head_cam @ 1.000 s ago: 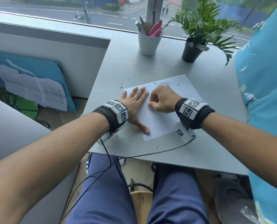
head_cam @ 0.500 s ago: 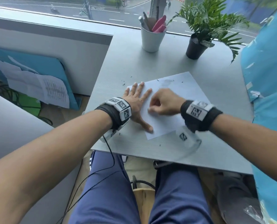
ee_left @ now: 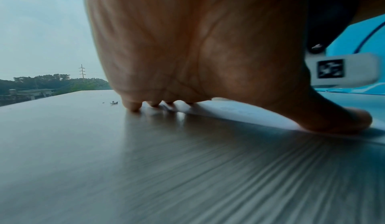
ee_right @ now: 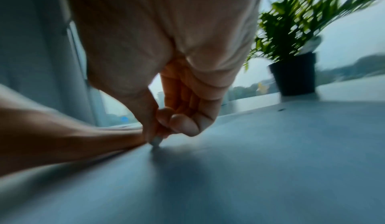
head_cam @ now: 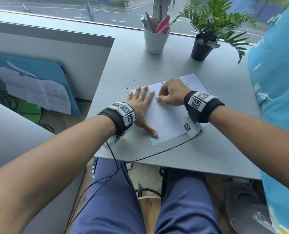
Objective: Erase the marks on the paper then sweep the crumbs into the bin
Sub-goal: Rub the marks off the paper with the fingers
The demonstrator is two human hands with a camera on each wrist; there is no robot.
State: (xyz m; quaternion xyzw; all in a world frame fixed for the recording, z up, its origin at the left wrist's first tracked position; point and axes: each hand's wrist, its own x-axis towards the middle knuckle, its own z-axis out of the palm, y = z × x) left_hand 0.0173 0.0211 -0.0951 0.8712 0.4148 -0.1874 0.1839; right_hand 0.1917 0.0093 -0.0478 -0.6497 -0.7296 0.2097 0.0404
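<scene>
A white sheet of paper [head_cam: 167, 119] lies on the grey table [head_cam: 207, 152]. My left hand [head_cam: 141, 107] rests flat on the sheet's left edge, fingers spread and straight; in the left wrist view its fingertips [ee_left: 133, 106] press down beside the paper [ee_left: 229, 110]. My right hand [head_cam: 171, 94] is curled into a pinch over the sheet's upper part. In the right wrist view thumb and fingers hold a small pale eraser [ee_right: 156, 141] whose tip touches the paper [ee_right: 250, 153]. Dark crumbs [head_cam: 128, 86] lie on the table left of the sheet. A short dark mark [head_cam: 162, 82] shows beyond my right knuckles.
A white cup of pens [head_cam: 154, 39] and a potted fern [head_cam: 206, 36] stand at the table's far edge by the window. A blue panel [head_cam: 278, 81] borders the right side. A black cable [head_cam: 157, 153] crosses the near table edge. No bin is in view.
My right hand with the eraser has slid a little up the sheet, away from me. The left hand stays flat on the paper's left edge. My head has tilted, shifting the view.
</scene>
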